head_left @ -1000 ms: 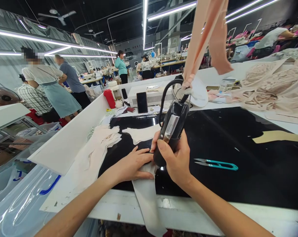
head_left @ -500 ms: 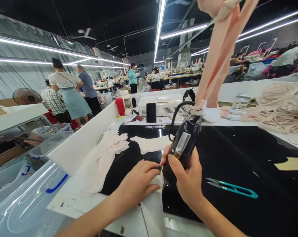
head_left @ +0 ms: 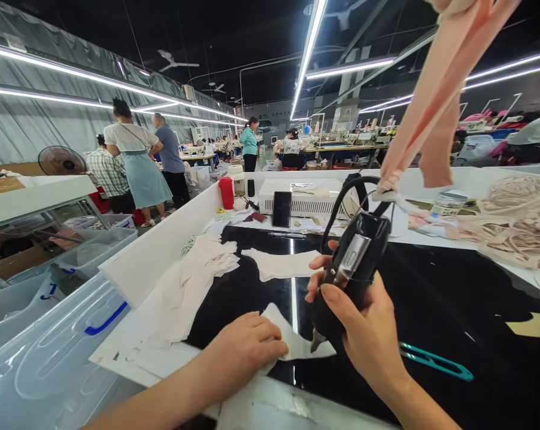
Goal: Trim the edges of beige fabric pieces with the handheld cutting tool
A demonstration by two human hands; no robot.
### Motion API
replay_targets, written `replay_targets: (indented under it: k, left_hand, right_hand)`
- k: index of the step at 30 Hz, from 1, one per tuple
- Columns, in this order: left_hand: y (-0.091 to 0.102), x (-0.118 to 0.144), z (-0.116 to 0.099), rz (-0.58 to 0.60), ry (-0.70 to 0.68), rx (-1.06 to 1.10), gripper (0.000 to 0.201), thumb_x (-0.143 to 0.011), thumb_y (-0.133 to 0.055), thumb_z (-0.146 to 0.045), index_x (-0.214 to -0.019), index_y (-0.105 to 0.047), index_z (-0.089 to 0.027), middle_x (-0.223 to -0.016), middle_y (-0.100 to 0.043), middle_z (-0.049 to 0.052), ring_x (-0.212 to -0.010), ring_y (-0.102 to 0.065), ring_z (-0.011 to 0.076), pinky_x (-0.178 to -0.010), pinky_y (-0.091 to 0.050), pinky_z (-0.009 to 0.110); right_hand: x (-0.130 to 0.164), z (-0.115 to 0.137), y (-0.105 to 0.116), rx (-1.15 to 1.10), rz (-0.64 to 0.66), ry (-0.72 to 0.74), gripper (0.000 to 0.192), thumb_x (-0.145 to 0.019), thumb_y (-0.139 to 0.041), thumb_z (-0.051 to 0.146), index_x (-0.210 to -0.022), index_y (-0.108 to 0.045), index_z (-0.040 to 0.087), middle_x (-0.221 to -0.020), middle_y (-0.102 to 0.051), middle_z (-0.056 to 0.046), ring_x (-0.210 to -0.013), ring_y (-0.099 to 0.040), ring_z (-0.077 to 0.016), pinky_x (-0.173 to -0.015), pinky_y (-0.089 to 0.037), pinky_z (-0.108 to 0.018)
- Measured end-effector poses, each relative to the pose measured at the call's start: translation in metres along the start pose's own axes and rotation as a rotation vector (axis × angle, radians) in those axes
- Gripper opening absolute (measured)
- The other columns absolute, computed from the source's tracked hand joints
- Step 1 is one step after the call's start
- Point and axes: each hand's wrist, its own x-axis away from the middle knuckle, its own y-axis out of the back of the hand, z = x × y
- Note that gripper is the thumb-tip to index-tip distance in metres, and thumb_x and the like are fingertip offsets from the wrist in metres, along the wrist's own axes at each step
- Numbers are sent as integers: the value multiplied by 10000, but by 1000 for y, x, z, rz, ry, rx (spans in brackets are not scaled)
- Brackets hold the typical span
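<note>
My right hand (head_left: 372,328) is wrapped round a black corded hand tool (head_left: 361,245) with a silver plate on its side. The tool's metal tip points down at the right end of a pale fabric piece (head_left: 296,339) on the black tabletop (head_left: 431,298). At that piece's left side, my left hand (head_left: 247,346) has curled fingers pinching its edge; the fingertips are partly hidden. Thread snips with a teal handle (head_left: 437,361) lie right of my right hand, their blades hidden behind it.
Pale fabric pieces (head_left: 198,280) are stacked at left, and another piece (head_left: 283,264) lies farther back. A phone (head_left: 281,209) leans against a white vented box (head_left: 318,203). Pink fabric strips (head_left: 449,89) hang down to the tool. Beige fabric (head_left: 515,227) is heaped at right. Several people are beyond.
My right hand has lifted the tool and moved it right, uncovering the fabric piece. My left hand has curled its fingers at the piece's edge. The view has shifted left.
</note>
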Motion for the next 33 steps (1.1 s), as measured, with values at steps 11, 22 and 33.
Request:
replay_targets:
  k: [11, 22, 33]
  left_hand:
    - [7, 5, 23, 9, -46, 72, 347, -1010, -486, -45, -1255, -664, -213, -1341, -683, 69, -1314, -605, 226, -1168, -444, 388]
    - [4, -16, 24, -66, 40, 86, 336, -1011, -450, -45, -1249, -666, -144, -1273, -683, 103, -1150, -668, 220, -988, -577, 338]
    - [-8, -35, 30, -80, 36, 93, 284, -994, -514, -42, -1197, -692, -131, -1224, -704, 101, -1122, -682, 221, -987, -587, 337]
  right_hand:
    - [8, 0, -5, -39, -29, 48, 385, -876, -793, 396, -1166, -559, 301, -813, -674, 26, -614, -642, -164, -590, -554, -317]
    - [15, -1, 0, -54, -20, 57, 381, -894, -783, 391, -1181, -552, 295, -791, -651, 30, -628, -611, -166, -620, -523, -341]
    - [25, 2, 5, -71, -25, 38, 368, -899, -783, 367, -1180, -561, 284, -795, -648, 19, -638, -631, -163, -596, -547, -311]
